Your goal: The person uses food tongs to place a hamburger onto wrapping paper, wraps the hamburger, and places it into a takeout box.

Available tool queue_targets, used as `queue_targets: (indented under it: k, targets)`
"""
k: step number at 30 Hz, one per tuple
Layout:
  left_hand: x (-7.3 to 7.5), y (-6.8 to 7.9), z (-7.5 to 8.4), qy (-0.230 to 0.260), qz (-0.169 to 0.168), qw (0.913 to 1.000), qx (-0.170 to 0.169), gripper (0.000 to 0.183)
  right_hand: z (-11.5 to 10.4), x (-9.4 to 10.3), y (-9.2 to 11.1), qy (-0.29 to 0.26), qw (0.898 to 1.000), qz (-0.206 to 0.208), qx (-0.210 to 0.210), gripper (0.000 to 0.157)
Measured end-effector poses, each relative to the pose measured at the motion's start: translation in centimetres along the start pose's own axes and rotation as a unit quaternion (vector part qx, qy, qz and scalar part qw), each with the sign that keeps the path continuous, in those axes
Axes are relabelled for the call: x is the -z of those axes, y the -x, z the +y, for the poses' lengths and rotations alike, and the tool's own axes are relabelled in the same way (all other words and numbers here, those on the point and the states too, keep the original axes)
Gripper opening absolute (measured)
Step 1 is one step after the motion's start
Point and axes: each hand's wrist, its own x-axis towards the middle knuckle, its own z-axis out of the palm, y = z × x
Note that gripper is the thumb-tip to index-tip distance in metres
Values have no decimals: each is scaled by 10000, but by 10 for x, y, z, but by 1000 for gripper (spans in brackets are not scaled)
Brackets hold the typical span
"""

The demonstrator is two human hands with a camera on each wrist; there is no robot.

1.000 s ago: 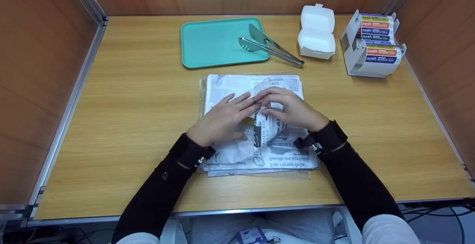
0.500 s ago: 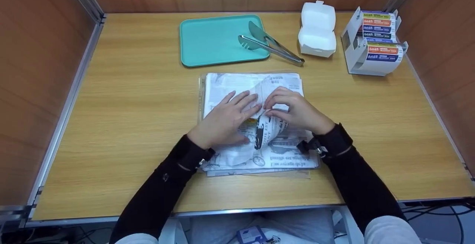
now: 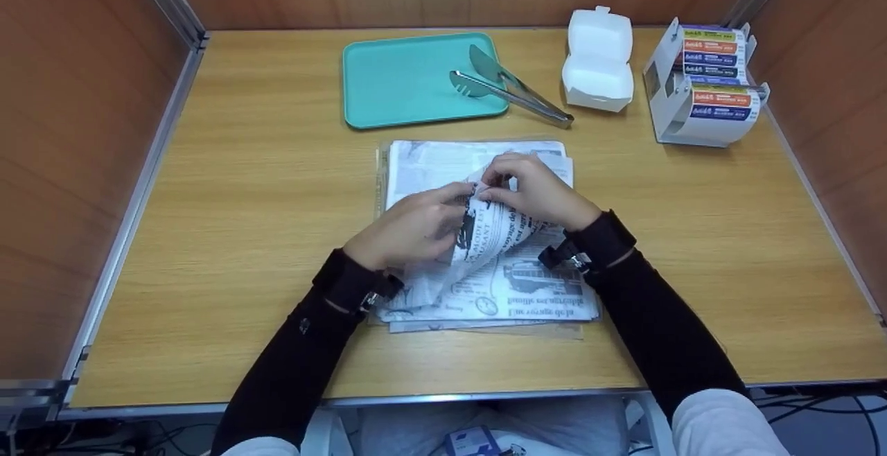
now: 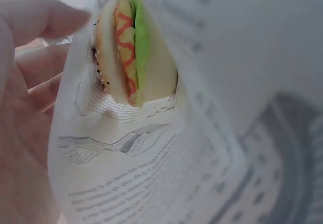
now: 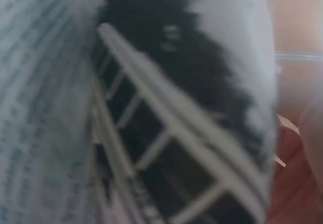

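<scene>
A sheet of newsprint-patterned wrapping paper (image 3: 481, 234), part lifted into a fold, lies over a stack of similar sheets (image 3: 544, 303). Inside the fold, in the left wrist view, is a hot dog (image 4: 126, 52) in a sesame bun, with a green leaf and red zigzag sauce. From above, paper and hands hide it. My right hand (image 3: 537, 193) pinches the fold's upper edge between thumb and fingers. My left hand (image 3: 416, 227) curls its fingers at the left side of the paper, fingertips close to the right hand's. Blurred printed paper fills most of the right wrist view.
Behind the stack lies a teal tray (image 3: 398, 89) with metal tongs (image 3: 530, 99) resting across its right edge. An open white takeaway box (image 3: 599, 64) and a label roll dispenser (image 3: 703, 89) stand at the back right. Wooden panels enclose the table.
My left hand has gone from lying flat with spread fingers to curling at the paper. My right hand has brought the paper's edge up and leftward, covering the hot dog in the head view.
</scene>
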Motion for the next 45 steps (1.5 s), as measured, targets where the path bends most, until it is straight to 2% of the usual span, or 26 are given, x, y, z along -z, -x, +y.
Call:
queue_targets:
  k: [3,6,11,14,17,20,22,24,26,29,33,37,41,45]
  targets:
    - [3,0,-1,80,69,9999,25,21,1,-3,-1,13,10000,40,-13,13]
    - [6,0,-1,-3,148,9999,5,24,1,-4,-1,23,9999,85,-50,13]
    - [8,4,-2,-273,472,9985,40,31,-1,-4,0,121,9996,5,-250,14]
    - [7,4,-3,-554,691,9960,-140,32,-2,-4,-2,196,9994,-54,-271,14]
    - [3,3,-2,-1109,1064,9864,-590,23,-4,-4,-3,296,9992,-107,-239,13]
    - [2,1,0,-1690,1537,9685,-996,10,-5,-4,-4,388,9988,-205,-237,13]
    - [1,2,1,-1916,1714,9589,-1203,7,-7,-3,-4,419,9983,-282,-296,13]
    - [1,2,0,-1915,1757,9565,-1321,5,-9,-2,-3,431,9977,-349,-399,12]
    - [1,3,-2,-1764,1782,9584,-1362,5,-10,0,-3,438,9970,-409,-497,11]
    - [0,4,-5,-1479,1871,9619,-1336,4,-11,1,-5,509,9964,-484,-471,12]
    - [0,3,-4,-1371,1914,9640,-1238,4,-11,-1,-10,721,9963,-466,-96,12]
    - [1,4,2,-1598,1665,9688,-909,7,-8,-7,-13,906,9946,-469,170,11]
    - [3,8,8,-1901,1438,9695,-574,8,-7,-11,-14,964,9945,-408,75,11]
    - [5,10,10,-2043,1360,9686,-390,5,-9,-15,-19,1094,9937,-246,-65,12]
